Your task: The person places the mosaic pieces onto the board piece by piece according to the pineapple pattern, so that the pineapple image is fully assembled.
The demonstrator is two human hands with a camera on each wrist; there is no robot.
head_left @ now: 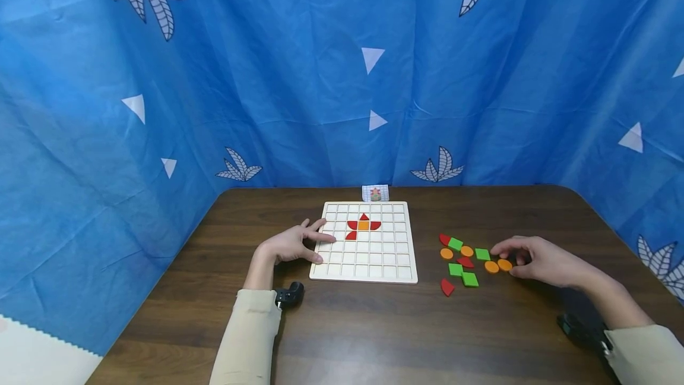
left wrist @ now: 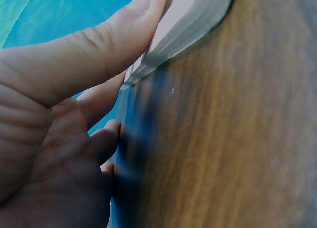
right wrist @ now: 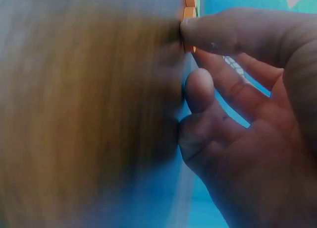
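My left hand (head_left: 291, 244) rests on the left edge of a white grid board (head_left: 374, 257), fingers spread, with the thumb near its front corner. In the left wrist view the thumb lies against the rim of the board (left wrist: 183, 42). On the grid, an orange square (head_left: 363, 226) is bordered by a red triangle (head_left: 364, 217) and red quarter-circle pieces (head_left: 376, 226); another red piece (head_left: 351, 235) sits below left. At the right, my right hand (head_left: 542, 260) pinches an orange disc (head_left: 504, 265) at the table between thumb and index finger; the thumb meets the disc's edge (right wrist: 189, 29) in the right wrist view.
Loose green squares (head_left: 470, 280), orange discs (head_left: 446, 253) and red pieces (head_left: 447, 287) lie between the board and my right hand. A small printed card (head_left: 376, 193) stands behind the board. Blue curtain (head_left: 342, 76) surrounds the brown table (head_left: 374, 337) at the back and sides.
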